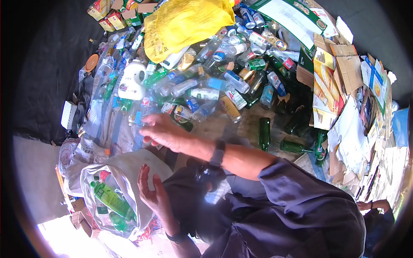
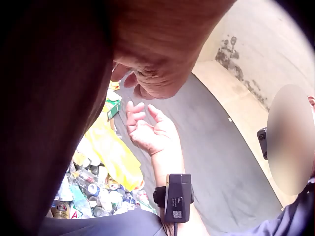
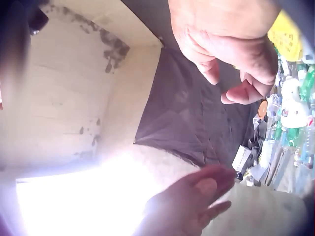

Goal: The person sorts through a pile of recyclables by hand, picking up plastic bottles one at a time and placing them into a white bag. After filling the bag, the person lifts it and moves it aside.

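Observation:
My right hand (image 1: 165,133) hangs in the air over the near left edge of the heap of bottles and cans, fingers loosely bent and holding nothing. Just below it, my left hand (image 1: 154,195) is raised beside the mouth of a white sack (image 1: 148,165), its fingers loose and nothing in them. Inside the sack lie a green-labelled bottle (image 1: 112,200) and other green plastic bottles. In the right wrist view, the right hand (image 3: 229,54) is above the left hand (image 3: 192,201), with a gap between them. The left wrist view also shows both hands without anything in them.
A white jug (image 1: 132,81) stands among plastic bottles left of the heap. A yellow bag (image 1: 189,26) covers the heap's far side. Green glass bottles (image 1: 264,133) lie to the right, near stacked flattened cardboard (image 1: 346,69). Another person (image 1: 378,219) is at the lower right.

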`<state>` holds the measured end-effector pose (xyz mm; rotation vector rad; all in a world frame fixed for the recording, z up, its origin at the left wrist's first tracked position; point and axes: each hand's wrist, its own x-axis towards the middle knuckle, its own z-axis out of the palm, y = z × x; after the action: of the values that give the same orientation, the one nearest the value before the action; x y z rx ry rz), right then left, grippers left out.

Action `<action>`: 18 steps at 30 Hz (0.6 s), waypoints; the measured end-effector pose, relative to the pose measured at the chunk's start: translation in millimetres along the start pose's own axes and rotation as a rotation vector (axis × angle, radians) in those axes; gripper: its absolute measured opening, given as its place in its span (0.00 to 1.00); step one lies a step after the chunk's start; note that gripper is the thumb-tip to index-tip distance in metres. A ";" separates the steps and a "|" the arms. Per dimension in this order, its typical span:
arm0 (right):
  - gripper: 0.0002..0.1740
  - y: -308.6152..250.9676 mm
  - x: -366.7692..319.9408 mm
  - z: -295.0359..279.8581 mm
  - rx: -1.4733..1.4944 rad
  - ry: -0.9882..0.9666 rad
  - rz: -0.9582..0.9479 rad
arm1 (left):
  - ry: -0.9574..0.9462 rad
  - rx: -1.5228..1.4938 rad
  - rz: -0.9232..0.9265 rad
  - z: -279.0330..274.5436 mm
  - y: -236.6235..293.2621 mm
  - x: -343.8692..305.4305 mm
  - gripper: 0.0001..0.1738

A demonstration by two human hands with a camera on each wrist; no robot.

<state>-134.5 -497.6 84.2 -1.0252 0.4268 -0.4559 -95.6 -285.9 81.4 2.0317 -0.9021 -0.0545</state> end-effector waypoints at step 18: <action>0.18 74.5 25.1 -298.6 -1.364 0.407 0.110 | -0.109 -0.005 -0.192 -8.3 -2.3 0.6 0.11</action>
<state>-262.5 -690.4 -120.1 -2.2102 1.2360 -0.2256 -90.9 -279.6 84.9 2.1221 -0.7698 -0.2753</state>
